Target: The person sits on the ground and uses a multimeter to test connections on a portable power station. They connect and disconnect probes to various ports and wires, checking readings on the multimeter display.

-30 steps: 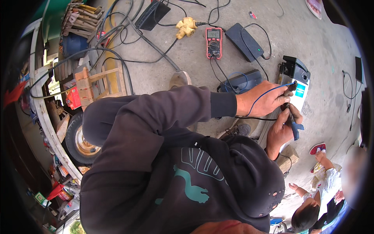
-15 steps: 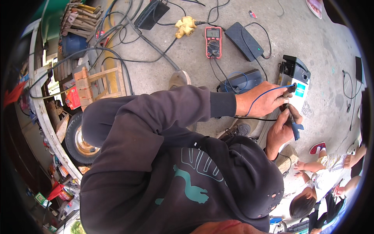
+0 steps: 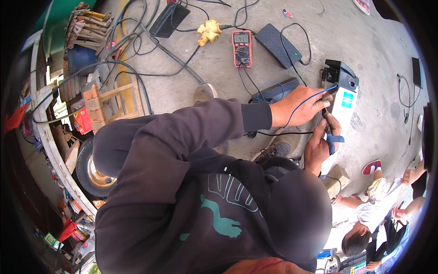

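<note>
My left hand (image 3: 296, 106) is closed in a pinch on a dark connector (image 3: 329, 92) with a thin blue wire (image 3: 301, 108) running from it. Just below, my right hand (image 3: 318, 148) grips a slim dark piece, mostly hidden by the fingers, with a blue end (image 3: 335, 142) sticking out. The two hands almost meet over the left edge of a silver battery pack (image 3: 345, 114) with a black end cap (image 3: 340, 73). A red-framed multimeter (image 3: 242, 49) lies to the left with its display lit, leads trailing toward my hands. A black cable (image 3: 285, 134) passes under my left wrist.
Two black power bricks, one with a green light (image 3: 277, 45) and one (image 3: 285, 89) behind my left hand, lie on the concrete. A yellow multi-socket (image 3: 209, 33) and tangled cables spread upper left. A wooden stool (image 3: 112, 102) and wheel (image 3: 96, 169) stand left; a child (image 3: 362, 228) is lower right.
Both hands have shifted slightly left relative to the battery pack, leaving more of its label uncovered. The whole view has also moved a little. Both grips stay closed.
</note>
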